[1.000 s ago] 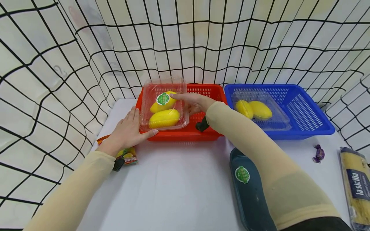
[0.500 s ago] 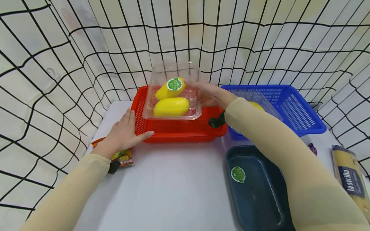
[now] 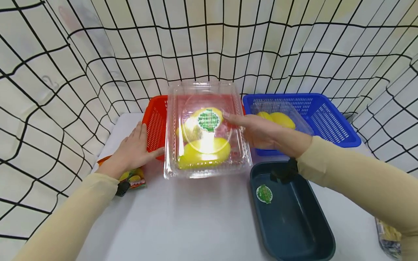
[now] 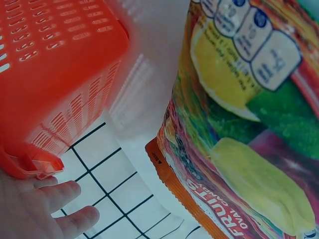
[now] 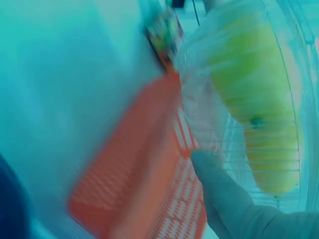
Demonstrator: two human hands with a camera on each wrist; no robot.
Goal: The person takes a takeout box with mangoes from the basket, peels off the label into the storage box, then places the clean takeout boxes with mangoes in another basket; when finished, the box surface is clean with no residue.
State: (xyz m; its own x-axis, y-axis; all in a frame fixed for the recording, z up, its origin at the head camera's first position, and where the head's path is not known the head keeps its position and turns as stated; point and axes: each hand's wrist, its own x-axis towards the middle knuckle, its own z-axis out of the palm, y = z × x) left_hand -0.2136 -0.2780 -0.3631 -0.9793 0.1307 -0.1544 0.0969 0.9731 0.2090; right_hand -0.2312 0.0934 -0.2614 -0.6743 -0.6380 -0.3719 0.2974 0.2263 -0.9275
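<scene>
Covering much of the red basket [image 3: 155, 123] in the head view, a clear box [image 3: 205, 98] was grasped at its right side by the right hand [image 3: 269, 131], whose thumb was laid near a green label [image 3: 209, 120]; the fingers underneath were hidden. Two yellow fruits [image 3: 204, 153] were enclosed in the box, which was held up with its near edge over the white desk [image 3: 196, 217]. The left hand [image 3: 132, 150] was released and spread, rested against the basket's left side. Under its wrist, a candy bag [image 3: 134, 178] was partly covered. To the right, a second box [image 3: 300, 123] with yellow fruits was contained in the blue basket [image 3: 330, 119], and a dark tray [image 3: 290, 221] was set in front.

In the left wrist view, the fingers were seen extended beside a corner of the red basket, with the candy bag seen large at the right.

In the right wrist view, tinted blue and blurred, the grasped box was shown at the upper right, a digit was placed beside it, and the red basket was seen to its left.
</scene>
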